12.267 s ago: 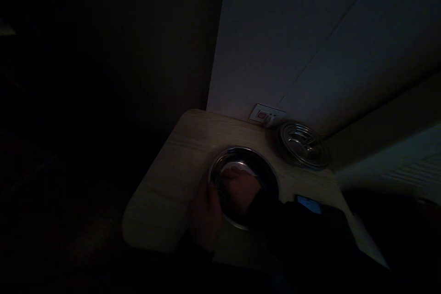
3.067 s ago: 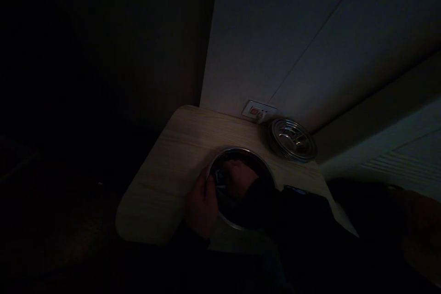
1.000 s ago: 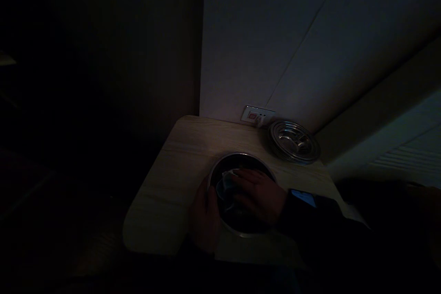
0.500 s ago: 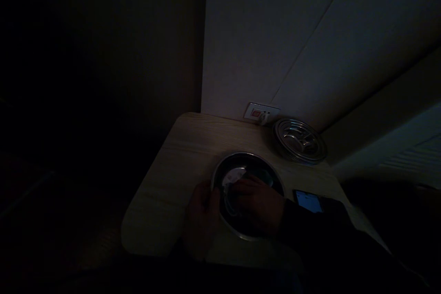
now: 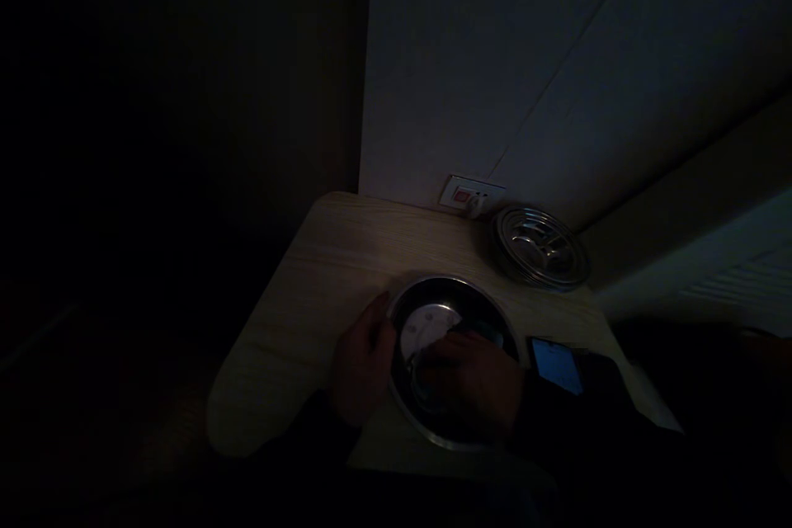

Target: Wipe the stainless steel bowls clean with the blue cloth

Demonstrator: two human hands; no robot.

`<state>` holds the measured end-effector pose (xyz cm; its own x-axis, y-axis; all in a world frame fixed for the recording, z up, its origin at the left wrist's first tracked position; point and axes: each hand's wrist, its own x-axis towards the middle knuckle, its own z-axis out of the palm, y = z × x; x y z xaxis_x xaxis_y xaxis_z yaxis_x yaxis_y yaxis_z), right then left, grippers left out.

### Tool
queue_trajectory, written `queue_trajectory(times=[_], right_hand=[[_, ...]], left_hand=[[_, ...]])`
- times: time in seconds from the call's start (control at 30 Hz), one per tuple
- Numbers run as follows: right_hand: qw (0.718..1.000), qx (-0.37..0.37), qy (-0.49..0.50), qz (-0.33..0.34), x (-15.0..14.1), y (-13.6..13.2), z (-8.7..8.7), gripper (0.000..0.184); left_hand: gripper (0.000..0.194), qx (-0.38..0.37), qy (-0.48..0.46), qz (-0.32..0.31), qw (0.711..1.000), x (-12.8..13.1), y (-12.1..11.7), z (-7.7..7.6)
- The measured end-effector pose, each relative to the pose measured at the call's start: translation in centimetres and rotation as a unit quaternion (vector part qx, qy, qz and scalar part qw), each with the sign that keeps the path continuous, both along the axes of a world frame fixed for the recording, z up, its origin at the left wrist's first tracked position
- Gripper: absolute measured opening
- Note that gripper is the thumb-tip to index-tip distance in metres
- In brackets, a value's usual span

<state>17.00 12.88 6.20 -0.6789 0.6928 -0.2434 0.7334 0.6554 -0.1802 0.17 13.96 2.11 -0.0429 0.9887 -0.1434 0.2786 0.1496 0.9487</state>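
A round, shallow metal bowl (image 5: 454,444) with a shiny rim lies on the wooden table, and light reflects off its bare bottom. My left hand (image 5: 364,363) is at the bowl's left rim, thumb and fingers closed on the edge. Inside the bowl, my right hand (image 5: 473,379) presses down with its fingers bent. Under and beside those fingers is a dark, slightly teal, cloth-like thing (image 5: 488,333), too dim to name surely. The right fingertips are mostly lost in shadow.
A stack of metal compartment plates (image 5: 541,247) stands at the table's (image 5: 297,297) back right. A wall socket (image 5: 471,194) with a plug is behind it. Near my right forearm lies a lit phone (image 5: 557,365). The room is very dark.
My right hand has shifted slightly right and down within the bowl, uncovering more of its shiny bottom. My left hand has moved up a little along the rim. The view has tilted slightly.
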Motion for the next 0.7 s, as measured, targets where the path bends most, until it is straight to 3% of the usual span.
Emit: queue_trajectory(times=[0.27,0.5,0.6,0.7], right_hand=[[0.999,0.012,0.005,-0.042,-2.6,1.1,-1.0,0.016],[0.975,0.064,-0.015,-0.214,-3.9,4.7,-0.9,0.022],[0.980,0.048,-0.006,-0.193,-3.8,4.1,-0.8,0.021],[0.995,-0.009,0.006,-0.103,-3.2,2.0,-0.5,0.017]], left_hand=[[0.043,0.022,-0.020,-0.027,0.999,0.1,0.0,-0.3],[0.042,0.069,0.003,-0.011,0.998,0.2,-0.4,-0.8],[0.042,0.074,0.013,0.027,0.997,0.5,-0.6,-1.0],[0.042,0.064,0.022,0.053,0.996,0.9,-0.8,-0.9]])
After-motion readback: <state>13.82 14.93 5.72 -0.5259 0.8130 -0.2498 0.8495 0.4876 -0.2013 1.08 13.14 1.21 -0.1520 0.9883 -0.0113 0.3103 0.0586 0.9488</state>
